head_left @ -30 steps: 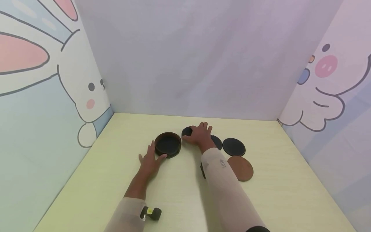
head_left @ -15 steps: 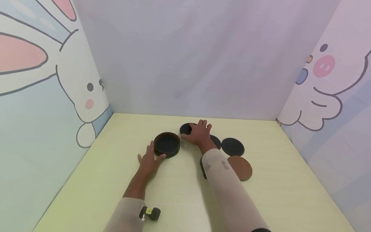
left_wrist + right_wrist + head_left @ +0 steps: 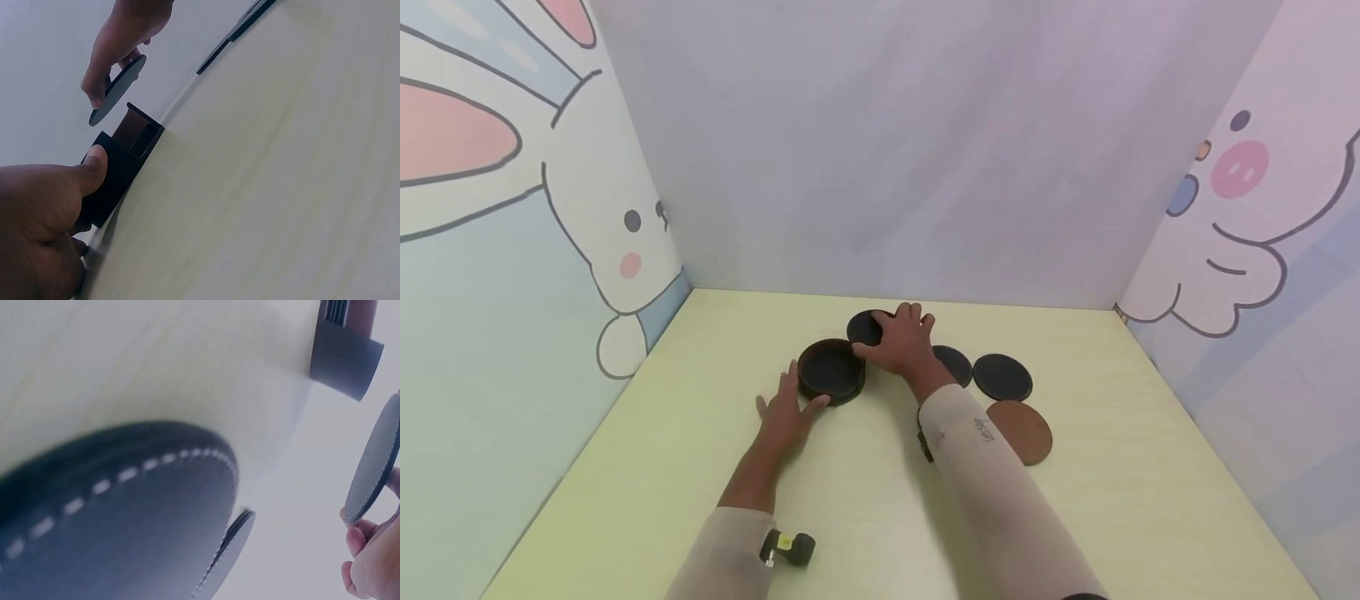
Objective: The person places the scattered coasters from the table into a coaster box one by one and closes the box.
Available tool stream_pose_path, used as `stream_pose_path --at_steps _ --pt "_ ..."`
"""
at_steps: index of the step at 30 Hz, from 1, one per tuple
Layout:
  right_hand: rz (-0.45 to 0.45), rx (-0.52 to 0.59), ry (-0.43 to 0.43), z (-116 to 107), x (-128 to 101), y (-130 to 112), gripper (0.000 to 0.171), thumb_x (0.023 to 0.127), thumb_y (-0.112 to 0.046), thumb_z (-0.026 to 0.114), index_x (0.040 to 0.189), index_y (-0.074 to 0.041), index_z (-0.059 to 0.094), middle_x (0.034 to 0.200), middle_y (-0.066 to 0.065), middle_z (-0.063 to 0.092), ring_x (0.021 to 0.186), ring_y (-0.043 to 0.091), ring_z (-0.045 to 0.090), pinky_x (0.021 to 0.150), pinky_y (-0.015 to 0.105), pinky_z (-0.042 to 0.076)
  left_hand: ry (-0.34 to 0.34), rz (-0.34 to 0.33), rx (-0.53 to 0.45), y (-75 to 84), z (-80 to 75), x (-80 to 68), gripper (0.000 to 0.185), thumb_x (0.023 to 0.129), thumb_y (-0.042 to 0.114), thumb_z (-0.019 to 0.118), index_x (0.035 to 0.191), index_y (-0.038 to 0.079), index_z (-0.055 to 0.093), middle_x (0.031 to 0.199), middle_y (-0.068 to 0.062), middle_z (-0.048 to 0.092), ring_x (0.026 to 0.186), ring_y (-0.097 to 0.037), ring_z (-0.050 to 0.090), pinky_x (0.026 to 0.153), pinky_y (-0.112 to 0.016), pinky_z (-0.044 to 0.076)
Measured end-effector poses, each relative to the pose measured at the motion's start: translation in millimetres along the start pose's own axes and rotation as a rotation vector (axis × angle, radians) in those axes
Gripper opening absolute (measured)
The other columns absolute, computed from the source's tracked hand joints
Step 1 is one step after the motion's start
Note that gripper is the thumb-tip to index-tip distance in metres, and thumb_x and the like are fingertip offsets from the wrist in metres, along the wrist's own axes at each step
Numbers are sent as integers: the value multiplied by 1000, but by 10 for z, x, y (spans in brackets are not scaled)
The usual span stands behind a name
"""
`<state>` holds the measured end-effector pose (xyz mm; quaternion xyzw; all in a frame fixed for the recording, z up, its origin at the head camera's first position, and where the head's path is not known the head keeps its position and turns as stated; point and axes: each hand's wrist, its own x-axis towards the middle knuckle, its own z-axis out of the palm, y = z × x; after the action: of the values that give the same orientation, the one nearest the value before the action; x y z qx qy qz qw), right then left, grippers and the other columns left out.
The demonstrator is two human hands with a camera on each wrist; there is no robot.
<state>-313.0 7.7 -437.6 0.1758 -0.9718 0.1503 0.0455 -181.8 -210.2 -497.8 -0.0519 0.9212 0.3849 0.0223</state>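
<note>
While the right hand [image 3: 901,343] pinches a dark round coaster [image 3: 865,328] by its edge, the coaster hangs in the air just past the far right rim of the round holder [image 3: 831,371]. In the left wrist view the coaster [image 3: 117,90] is tilted and sits just above the holder [image 3: 119,172], not touching it. The fingers [image 3: 369,562] curl round the edge of the coaster [image 3: 374,464] in the right wrist view, so this grip is closed on it.

The holder is a dark round box with a brown rim, and it stands on the pale yellow desk [image 3: 865,508]. The left hand [image 3: 786,412] lies flat on the desk at the near left side of the holder. Its thumb [image 3: 94,172] presses on the holder's wall, and its fingers are straight, so this grip is open.

To the right of the holder three more coasters lie flat on the desk. One dark coaster [image 3: 957,363] is partly hidden by the right wrist. Another dark coaster [image 3: 1002,377] lies just to its right. A brown coaster [image 3: 1024,432] lies nearer, beside the right sleeve [image 3: 992,492].

A bunny picture [image 3: 587,225] is on the left wall.
</note>
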Motion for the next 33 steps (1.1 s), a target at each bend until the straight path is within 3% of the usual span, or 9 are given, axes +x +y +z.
stream_pose_path --at_steps 14,23,33 --pt "-157 -55 -18 8 -98 -255 78 95 -72 66 161 -30 56 137 16 54 128 32 42 107 59 32 -5 5 16 -16 -19 16 98 111 46 61 176 5 0 181 -31 10 169 -51 12 131 -77 -13" --pt "-208 -74 -60 22 -169 -384 79 94 -73 65 159 -29 57 133 13 56 128 30 43 108 57 34 -6 14 18 -19 -8 34 98 111 47 60 176 4 0 181 -30 12 169 -51 15 131 -77 -13" --pt "-259 -167 -70 94 -223 -523 79 94 -75 64 157 -28 58 130 11 58 126 29 45 105 55 35 3 3 26 -19 -4 40 96 112 44 61 176 4 2 182 -29 13 169 -50 16 132 -76 -12"
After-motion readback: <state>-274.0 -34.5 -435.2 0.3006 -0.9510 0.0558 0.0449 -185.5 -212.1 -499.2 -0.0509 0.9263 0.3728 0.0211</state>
